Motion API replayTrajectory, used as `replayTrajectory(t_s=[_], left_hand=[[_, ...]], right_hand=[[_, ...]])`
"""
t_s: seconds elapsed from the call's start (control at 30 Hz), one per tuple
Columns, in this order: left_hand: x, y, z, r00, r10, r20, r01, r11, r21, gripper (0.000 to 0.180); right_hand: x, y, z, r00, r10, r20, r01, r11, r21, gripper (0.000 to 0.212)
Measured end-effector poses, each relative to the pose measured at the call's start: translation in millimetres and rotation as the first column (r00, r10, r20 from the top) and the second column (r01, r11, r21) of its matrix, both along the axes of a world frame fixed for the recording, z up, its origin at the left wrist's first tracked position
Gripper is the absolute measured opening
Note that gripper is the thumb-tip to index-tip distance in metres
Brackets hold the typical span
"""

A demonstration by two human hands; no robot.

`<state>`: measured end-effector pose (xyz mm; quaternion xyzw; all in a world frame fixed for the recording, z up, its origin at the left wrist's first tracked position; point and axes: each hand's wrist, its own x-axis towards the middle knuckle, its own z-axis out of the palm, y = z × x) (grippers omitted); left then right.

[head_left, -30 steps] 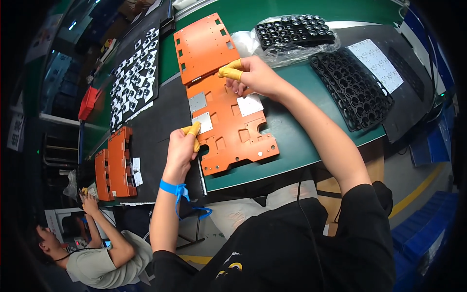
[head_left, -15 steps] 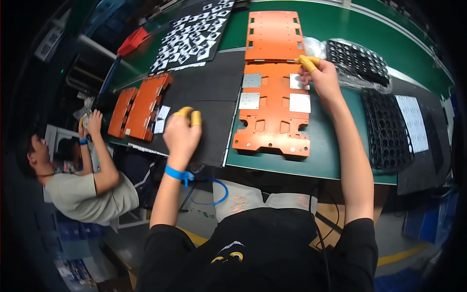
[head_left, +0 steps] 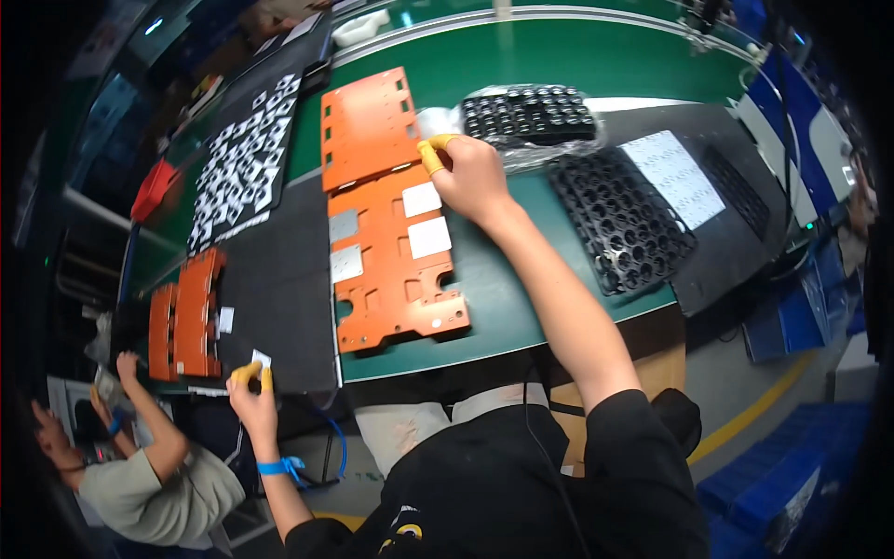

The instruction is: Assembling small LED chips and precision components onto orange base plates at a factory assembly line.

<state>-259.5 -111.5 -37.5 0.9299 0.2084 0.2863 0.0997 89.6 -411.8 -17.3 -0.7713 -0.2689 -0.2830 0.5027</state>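
My left hand (head_left: 252, 401), with yellow finger cots, is low over the black mat (head_left: 279, 279); its curled fingers grip the edge of a small white card (head_left: 262, 358). Another white card (head_left: 226, 320) lies beside the upright orange panels (head_left: 197, 312) at the left. My right hand (head_left: 473, 179), also in yellow cots, is closed in a pinch by the right edge of the large orange panel (head_left: 391, 270), near its seam with the upper orange plate (head_left: 371, 126). Anything between these fingertips is hidden. Silvery and white square plates (head_left: 429, 238) sit on the panel.
Black round-pocket trays (head_left: 624, 224) and a bagged tray (head_left: 531, 116) stand to the right, beside a white sheet (head_left: 672, 177). Many white cards lie on a black board (head_left: 244, 154) at far left, near a red bin (head_left: 154, 189). A co-worker (head_left: 158, 484) sits at the left.
The view has swung to the right. My left hand has moved down and toward the upright orange panels, and a white card is now at its fingertips. My right hand stays near the panel's seam.
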Motion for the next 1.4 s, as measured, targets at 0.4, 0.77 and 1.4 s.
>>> replayTrajectory(t_s=[0.4, 0.77, 1.4], left_hand=[[11, -2, 11, 0.976, 0.037, -0.217, -0.070, 0.987, -0.144, 0.031], [45, -19, 14, 0.987, 0.026, 0.160, 0.085, 0.760, -0.644, 0.023], [267, -16, -4, 0.842, -0.135, 0.522, 0.471, 0.657, -0.589, 0.025]], right_hand=[[45, -83, 0, 0.764, -0.630, 0.142, 0.645, 0.734, -0.212, 0.030], [49, -96, -2, 0.775, -0.627, 0.077, 0.616, 0.723, -0.314, 0.014], [44, -97, 9, 0.769, -0.631, -0.100, 0.564, 0.743, -0.360, 0.023]])
